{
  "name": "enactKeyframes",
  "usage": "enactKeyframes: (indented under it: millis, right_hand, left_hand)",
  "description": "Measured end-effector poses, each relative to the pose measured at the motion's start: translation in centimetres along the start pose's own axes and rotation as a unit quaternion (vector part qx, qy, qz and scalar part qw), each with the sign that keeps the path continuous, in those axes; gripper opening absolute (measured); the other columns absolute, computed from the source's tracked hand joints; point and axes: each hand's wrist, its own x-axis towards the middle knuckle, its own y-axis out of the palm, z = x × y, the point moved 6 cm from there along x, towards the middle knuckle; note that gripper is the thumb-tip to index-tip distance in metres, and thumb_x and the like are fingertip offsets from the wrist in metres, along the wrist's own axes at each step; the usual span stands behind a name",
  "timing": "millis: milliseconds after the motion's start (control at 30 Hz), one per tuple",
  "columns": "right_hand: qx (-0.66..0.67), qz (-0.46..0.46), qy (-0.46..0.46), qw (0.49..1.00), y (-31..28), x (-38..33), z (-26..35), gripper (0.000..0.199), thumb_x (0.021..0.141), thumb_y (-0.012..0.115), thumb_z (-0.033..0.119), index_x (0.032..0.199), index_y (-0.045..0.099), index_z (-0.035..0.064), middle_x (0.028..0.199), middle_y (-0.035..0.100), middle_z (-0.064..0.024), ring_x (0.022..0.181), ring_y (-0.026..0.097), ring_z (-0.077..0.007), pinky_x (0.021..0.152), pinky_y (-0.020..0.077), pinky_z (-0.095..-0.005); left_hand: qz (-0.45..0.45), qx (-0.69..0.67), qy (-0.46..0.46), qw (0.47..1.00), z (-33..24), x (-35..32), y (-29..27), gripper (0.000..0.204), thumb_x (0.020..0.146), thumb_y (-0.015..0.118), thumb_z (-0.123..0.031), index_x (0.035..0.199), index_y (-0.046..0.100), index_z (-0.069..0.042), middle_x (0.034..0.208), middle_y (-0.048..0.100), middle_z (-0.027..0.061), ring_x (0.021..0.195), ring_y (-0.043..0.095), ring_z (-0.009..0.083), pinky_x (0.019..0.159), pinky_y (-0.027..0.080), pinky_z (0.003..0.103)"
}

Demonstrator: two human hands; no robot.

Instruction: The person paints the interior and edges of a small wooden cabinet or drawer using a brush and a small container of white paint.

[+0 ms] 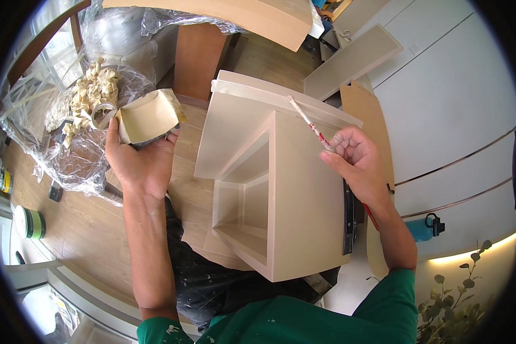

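Observation:
My left hand cups a small cut-down carton from beneath, its cream-coloured inside facing up. Between the fingers of my right hand is a thin paintbrush, its handle spotted red and white. The bristle end lies at the front panel of a cream drawer; whether it touches the surface I cannot tell. The drawer is tipped on its side close to my lap, its hollow facing left. A black drawer slide runs along its right side.
Crumpled masking tape and a tape roll lie on clear plastic sheeting at the left. A green-and-white tub stands on the wooden floor. White cabinets and a blue bottle are at the right.

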Motion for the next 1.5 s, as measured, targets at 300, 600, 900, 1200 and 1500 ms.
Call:
enactKeyframes:
  millis: [300, 600, 900, 1200, 1500]
  right_hand:
    - [0.014, -0.027, 0.007, 1.0, -1.5, -3.3, -0.4, 0.023, 0.09, 0.076, 0.002, 0.104, 0.058, 0.005, 0.079, 0.051, 0.0058, 0.067, 0.046, 0.0003, 0.059, 0.0367, -0.0174]
    - [0.018, 0.038, -0.021, 0.999, 3.6, 0.1, 1.3, 0.02, 0.089, 0.075, 0.0, 0.101, 0.059, 0.0043, 0.077, 0.042, 0.0068, 0.063, 0.038, 0.0002, 0.054, 0.0332, -0.0202]
    - [0.005, 0.018, 0.003, 1.0, 1.8, -0.1, -0.1, 0.022, 0.088, 0.077, 0.001, 0.101, 0.059, 0.0038, 0.077, 0.043, 0.006, 0.061, 0.039, -0.0002, 0.052, 0.0332, -0.0207]
    - [-0.004, -0.083, -0.03, 0.996, -3.7, -5.6, 0.7, 0.025, 0.088, 0.078, 0.001, 0.103, 0.059, 0.0054, 0.08, 0.048, 0.0073, 0.066, 0.042, -0.0007, 0.057, 0.0361, -0.0199]
    - [-0.408, -0.031, -0.419, 0.811, 1.7, -1.6, 13.7, 0.024, 0.077, 0.082, 0.006, 0.094, 0.067, 0.0078, 0.086, 0.057, -0.0048, 0.074, 0.057, -0.0209, 0.066, 0.0424, -0.0344]
  left_hand:
    - [-0.029, -0.022, 0.002, 0.999, -0.1, 0.0, -0.1, 0.045, 0.108, 0.036, -0.035, 0.138, 0.047, -0.003, 0.14, 0.052, 0.0186, 0.127, 0.049, 0.0367, 0.105, 0.041, 0.057]
    - [-0.026, -0.009, -0.004, 1.0, 0.1, 0.3, -0.3, 0.049, 0.108, 0.036, -0.038, 0.142, 0.045, -0.003, 0.142, 0.049, 0.0201, 0.13, 0.048, 0.0363, 0.108, 0.039, 0.057]
    - [0.013, -0.014, -0.009, 1.0, -0.4, 0.0, 0.1, 0.05, 0.11, 0.032, -0.039, 0.142, 0.045, -0.004, 0.141, 0.051, 0.02, 0.125, 0.052, 0.0375, 0.1, 0.044, 0.058]
    - [0.001, -0.021, -0.021, 1.0, 0.4, -1.2, 0.9, 0.049, 0.109, 0.034, -0.04, 0.141, 0.048, -0.006, 0.143, 0.052, 0.0191, 0.128, 0.052, 0.0366, 0.106, 0.041, 0.058]
    - [0.002, -0.016, -0.063, 0.998, 3.1, -2.4, 2.1, 0.052, 0.107, 0.038, -0.049, 0.136, 0.053, -0.008, 0.132, 0.059, 0.0145, 0.119, 0.057, 0.0295, 0.099, 0.047, 0.045]
